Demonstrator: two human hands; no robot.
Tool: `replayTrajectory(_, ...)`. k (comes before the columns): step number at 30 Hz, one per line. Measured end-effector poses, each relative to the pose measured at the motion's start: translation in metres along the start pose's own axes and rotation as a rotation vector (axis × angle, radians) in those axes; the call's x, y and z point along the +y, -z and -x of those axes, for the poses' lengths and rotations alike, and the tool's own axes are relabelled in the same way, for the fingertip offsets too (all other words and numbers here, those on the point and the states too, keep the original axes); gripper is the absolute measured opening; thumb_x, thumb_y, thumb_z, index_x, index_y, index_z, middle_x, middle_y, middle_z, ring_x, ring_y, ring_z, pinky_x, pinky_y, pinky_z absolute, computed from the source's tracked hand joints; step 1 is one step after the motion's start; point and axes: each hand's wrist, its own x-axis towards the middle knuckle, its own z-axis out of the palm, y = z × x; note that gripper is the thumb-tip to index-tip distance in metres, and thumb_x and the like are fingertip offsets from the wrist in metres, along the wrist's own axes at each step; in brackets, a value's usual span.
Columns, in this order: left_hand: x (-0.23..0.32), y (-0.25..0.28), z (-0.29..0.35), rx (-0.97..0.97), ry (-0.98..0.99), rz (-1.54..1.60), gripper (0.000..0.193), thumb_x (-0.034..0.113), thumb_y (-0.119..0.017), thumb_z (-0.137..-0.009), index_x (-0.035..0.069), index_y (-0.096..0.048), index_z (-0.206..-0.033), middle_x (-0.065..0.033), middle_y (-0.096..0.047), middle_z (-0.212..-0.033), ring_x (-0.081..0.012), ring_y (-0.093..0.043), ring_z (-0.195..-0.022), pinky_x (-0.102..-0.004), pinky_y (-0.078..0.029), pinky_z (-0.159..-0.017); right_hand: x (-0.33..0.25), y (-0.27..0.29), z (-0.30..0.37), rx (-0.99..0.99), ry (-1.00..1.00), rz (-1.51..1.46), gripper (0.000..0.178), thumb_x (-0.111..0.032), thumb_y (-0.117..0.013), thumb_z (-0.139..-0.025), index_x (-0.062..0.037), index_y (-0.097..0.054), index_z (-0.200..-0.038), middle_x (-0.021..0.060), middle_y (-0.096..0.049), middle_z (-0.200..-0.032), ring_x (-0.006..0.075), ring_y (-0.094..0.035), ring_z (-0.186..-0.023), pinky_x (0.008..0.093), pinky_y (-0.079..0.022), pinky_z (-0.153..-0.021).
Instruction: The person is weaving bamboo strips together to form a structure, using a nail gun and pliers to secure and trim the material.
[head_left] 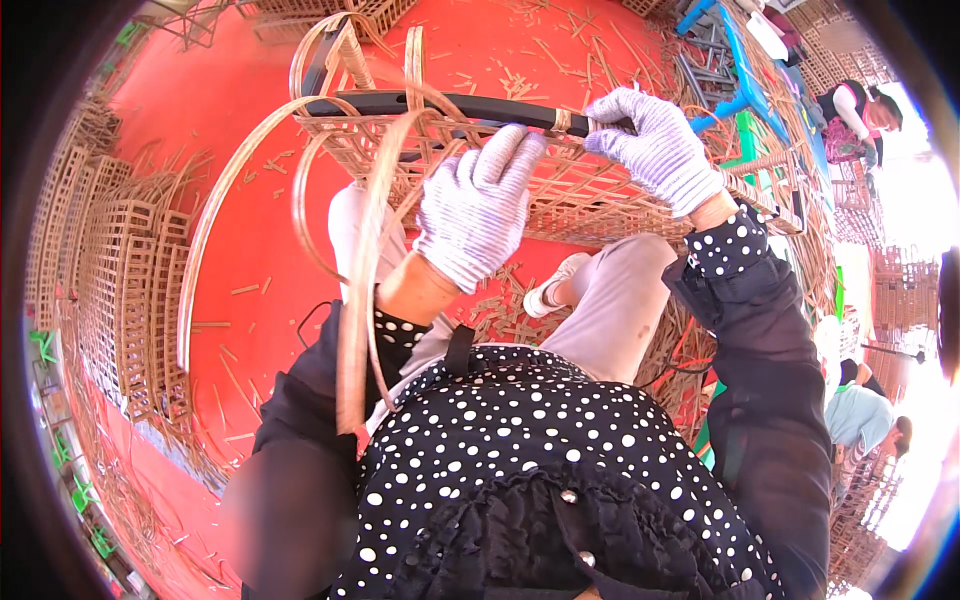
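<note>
Basket (580,228) of open tan latticework is seen across the upper centre of the frame, with a black rim (490,108) running along its upper edge. Both hands are covered by white gloves with fine stripes. At upper right of centre, the rim's right end is gripped by the right hand (655,148), its fingers curled over the black edge beside a tan wrapping (562,121). At the centre, the left hand (475,212) is held with fingers outstretched, their tips by the rim; whether anything is pinched cannot be told, as the thumb is hidden.

From the basket's left end, a long thin strip (204,222) is arched down the left side of the frame, and a broader strip (360,290), blurred, is hung past the left wrist. The red floor (200,100) is littered with short offcuts. Lattice panels (125,290) are stacked at far left. A blue frame (742,70) is placed at upper right, and a co-worker (850,108) is seen near the right edge.
</note>
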Motion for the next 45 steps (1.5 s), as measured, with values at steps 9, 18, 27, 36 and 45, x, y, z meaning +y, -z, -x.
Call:
replayTrajectory(9, -0.021, -0.079, 0.085, -1.400, 0.275, 0.032, 0.041, 0.032, -0.047, -0.084, 0.014, -0.049, -0.121, -0.0076, -0.050, -0.118, -0.0295, -0.059, -0.090, -0.0434, -0.047, -0.079, 0.015, 0.001, -0.023, -0.108, -0.028, -0.179, 0.021, -0.002, -0.072, -0.069, -0.0029, -0.059, -0.085, 0.0028, -0.061, -0.076, 0.0090, -0.057, -0.072, 0.0249, -0.047, -0.068)
replayTrajectory(18, 0.002, -0.020, -0.007, 0.059, 0.176, 0.415, 0.033, 0.014, -0.069, -0.071, 0.007, -0.056, -0.100, -0.0064, -0.059, -0.074, -0.0233, -0.055, -0.054, -0.0331, -0.044, -0.050, 0.026, 0.018, -0.041, -0.288, -0.101, -0.217, 0.022, -0.004, -0.071, -0.072, -0.0049, -0.055, -0.088, 0.0007, -0.057, -0.080, 0.0092, -0.055, -0.075, 0.0252, -0.047, -0.068)
replayTrajectory(27, -0.007, -0.041, -0.004, -0.178, 0.351, -0.019, 0.035, 0.023, -0.056, -0.080, 0.020, -0.049, -0.114, -0.0100, -0.064, -0.071, -0.0306, -0.060, -0.054, -0.0411, -0.050, -0.050, 0.015, 0.018, -0.037, -0.345, -0.155, -0.252, 0.024, -0.005, -0.070, -0.072, -0.0046, -0.054, -0.090, -0.0003, -0.054, -0.081, 0.0065, -0.052, -0.073, 0.0225, -0.047, -0.067)
replayTrajectory(36, 0.023, -0.023, 0.009, -0.164, 0.468, 0.739, 0.042, 0.010, -0.061, -0.081, 0.006, -0.046, -0.120, -0.0030, -0.055, -0.061, -0.0105, -0.052, -0.050, -0.0257, -0.042, -0.049, 0.007, 0.019, -0.036, -0.522, -0.246, -0.265, 0.037, -0.012, -0.067, -0.069, -0.0054, -0.050, -0.101, -0.0002, -0.054, -0.077, 0.0062, -0.048, -0.065, 0.0210, -0.042, -0.055)
replayTrajectory(45, 0.034, -0.006, -0.026, -0.271, 1.098, 1.376, 0.018, 0.020, -0.057, -0.086, 0.003, -0.054, -0.092, 0.0011, -0.047, -0.052, -0.0059, -0.038, -0.034, -0.0235, -0.032, -0.033, -0.007, 0.013, -0.019, -0.500, -0.200, -0.143, 0.042, -0.009, -0.069, -0.070, -0.0039, -0.049, -0.106, 0.0035, -0.056, -0.088, 0.0083, -0.053, -0.075, 0.0248, -0.048, -0.065)
